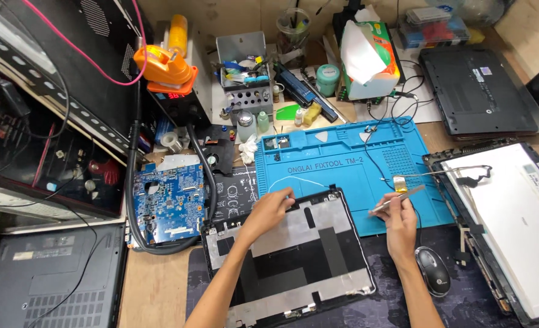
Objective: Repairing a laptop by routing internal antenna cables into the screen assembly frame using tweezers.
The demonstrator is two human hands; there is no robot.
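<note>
A laptop lid back cover (294,249), grey foil and black inside, lies in front of me on a dark mat. My left hand (271,209) rests on its upper edge, fingers pinching a thin white wire (294,180) that arcs over the blue silicone repair mat (348,170). My right hand (400,218) holds a pair of metal tweezers (397,199) pointing up-right, their tip near a small yellow-tipped flex cable (400,183) on the blue mat.
A bare laptop screen panel (512,225) in its frame lies at right, a black mouse (433,270) beside my right wrist. A blue circuit board (169,203) sits left, closed laptops at far left and top right. Tool holders, bottles and a tissue box crowd the back.
</note>
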